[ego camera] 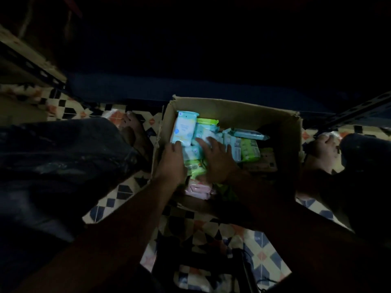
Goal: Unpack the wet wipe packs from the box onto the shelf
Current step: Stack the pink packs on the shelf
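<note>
Both hands are down inside the box (232, 111), which suits gathering several packs at once rather than one at a time. The left hand (172, 160) is set against the near end of a pale blue pack (183, 129), its fingers curled at the pack's edge as if to grip it, though the dim light leaves the hold uncertain. The right hand (215, 157) is laid with fingers spread and fairly straight over the middle packs, pressing on them, probably to steady the pile or draw it together. The packs, blue, green (250, 150) and pink (197, 190), are still heaped loosely in the box, some on edge, some flat. The box is stood open on the tiled floor (127, 191) between the person's knees, close to reach. A shelf frame (27, 58) is seen at upper left; the shelving beyond is too dark to read.
</note>
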